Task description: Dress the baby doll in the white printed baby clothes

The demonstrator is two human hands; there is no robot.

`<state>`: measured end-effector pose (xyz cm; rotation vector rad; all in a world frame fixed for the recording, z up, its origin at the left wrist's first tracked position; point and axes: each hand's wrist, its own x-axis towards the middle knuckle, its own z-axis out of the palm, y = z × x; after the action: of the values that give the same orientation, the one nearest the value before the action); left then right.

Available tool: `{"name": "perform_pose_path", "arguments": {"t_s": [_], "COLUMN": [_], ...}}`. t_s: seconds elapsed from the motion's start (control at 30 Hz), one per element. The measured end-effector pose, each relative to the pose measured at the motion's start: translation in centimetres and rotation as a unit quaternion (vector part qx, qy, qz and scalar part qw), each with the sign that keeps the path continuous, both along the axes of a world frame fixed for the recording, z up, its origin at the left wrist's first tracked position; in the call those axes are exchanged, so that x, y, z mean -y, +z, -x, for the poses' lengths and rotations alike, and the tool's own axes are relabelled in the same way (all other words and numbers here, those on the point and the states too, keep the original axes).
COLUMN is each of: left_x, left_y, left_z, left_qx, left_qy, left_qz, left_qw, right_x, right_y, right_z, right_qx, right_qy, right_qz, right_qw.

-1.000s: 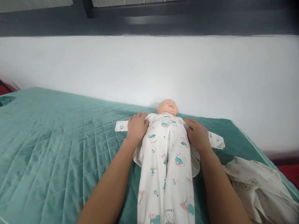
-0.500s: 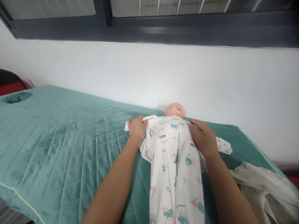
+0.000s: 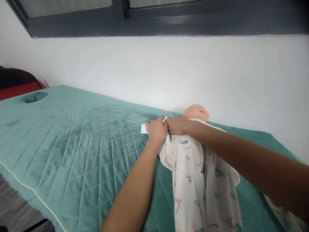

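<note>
A baby doll (image 3: 196, 111) lies on its back near the wall, with only its head bare. White baby clothes (image 3: 190, 174) printed with small animals and houses cover its body and trail toward me. At the doll's shoulder on the left side, my left hand (image 3: 157, 129) is closed on the garment's sleeve, whose white cuff (image 3: 144, 128) pokes out beyond my fingers. My right hand (image 3: 177, 125) reaches across the doll's chest and pinches the cloth edge right beside my left hand. My forearm hides part of the chest and the other sleeve.
A green quilted cover (image 3: 79, 145) with a hole (image 3: 34, 97) at its far left spreads over the bed. Another pale printed cloth (image 3: 285, 212) lies at the lower right, partly behind my arm. A white wall (image 3: 120, 71) rises behind, under a dark window frame (image 3: 181, 25).
My right hand has left the right side of the doll's chest and crossed over to meet my left hand at the sleeve. The view has shifted, so the doll appears further right.
</note>
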<state>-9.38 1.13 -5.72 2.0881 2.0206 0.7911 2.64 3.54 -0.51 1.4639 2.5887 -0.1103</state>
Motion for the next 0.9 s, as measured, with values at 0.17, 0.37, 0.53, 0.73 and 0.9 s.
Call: {"name": "perform_pose_path", "arguments": {"t_s": [0.17,0.37,0.53,0.73,0.9], "left_x": [0.4,0.3,0.0,0.2,-0.2], "left_y": [0.7,0.6,-0.4,-0.4,0.1], "left_z": [0.2,1.1,1.6,1.8,2.1], "left_qx": [0.003,0.012,-0.035,-0.065,0.006], "left_qy": [-0.022,-0.025,-0.002,0.022,0.053], "left_qz": [-0.005,-0.032,0.002,0.024,0.046], "left_qw": [1.000,0.999,0.999,0.997,0.998], "right_x": [-0.1,0.6,1.4,2.3,2.1], "right_y": [0.4,3.1,4.7,5.7,4.8], "right_z": [-1.0,-3.4,-5.2,-6.4,-5.3], "right_qx": [-0.006,-0.024,-0.025,-0.020,-0.044], "right_qy": [0.011,0.021,-0.029,-0.039,-0.024], "right_qz": [0.023,-0.003,-0.021,-0.040,-0.020], "right_qw": [1.000,0.999,0.999,0.998,0.999]}}
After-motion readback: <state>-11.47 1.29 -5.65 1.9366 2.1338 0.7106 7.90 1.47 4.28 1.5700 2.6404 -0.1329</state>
